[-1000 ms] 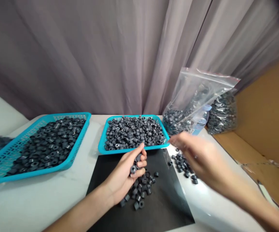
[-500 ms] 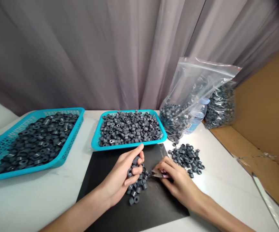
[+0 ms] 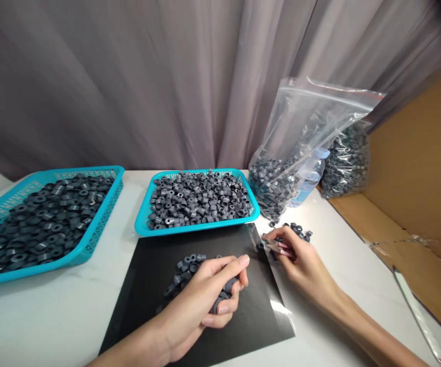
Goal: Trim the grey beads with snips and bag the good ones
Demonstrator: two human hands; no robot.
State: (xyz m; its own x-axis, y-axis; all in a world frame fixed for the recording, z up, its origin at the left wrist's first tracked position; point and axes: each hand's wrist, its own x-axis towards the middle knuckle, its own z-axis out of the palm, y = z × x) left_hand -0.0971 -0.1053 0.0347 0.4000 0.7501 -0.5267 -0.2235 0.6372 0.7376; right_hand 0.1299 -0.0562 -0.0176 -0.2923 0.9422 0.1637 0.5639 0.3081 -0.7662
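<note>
My left hand (image 3: pixel 215 300) is curled around several dark grey short tube pieces (image 3: pixel 228 285), thumb on top, just above the black mat (image 3: pixel 258 311). A loose pile of the same pieces (image 3: pixel 184 272) lies on the mat, partly behind that hand. My right hand (image 3: pixel 300 257) grips a small pointed metal tool (image 3: pixel 279 248) with pinkish parts; its exact kind I cannot make out. The tool's tip is beside a grey piece (image 3: pixel 260 245) at the mat's right edge. Another pile of pieces (image 3: pixel 299 230) on the white table is partly hidden by my right hand.
Two blue baskets full of grey pieces stand at the back, one in the middle (image 3: pixel 197 233) and one at left (image 3: pixel 86 253). Behind my right hand are an upright zip bag (image 3: pixel 320 99), a plastic bottle (image 3: pixel 308 181) and another filled bag (image 3: pixel 345 163). Cardboard (image 3: pixel 415 153) borders the right.
My left hand has moved right and slightly down with grey pieces in it, uncovering the pile to its left. My right hand has moved right and up to the pile beside the mat, still holding the tool.
</note>
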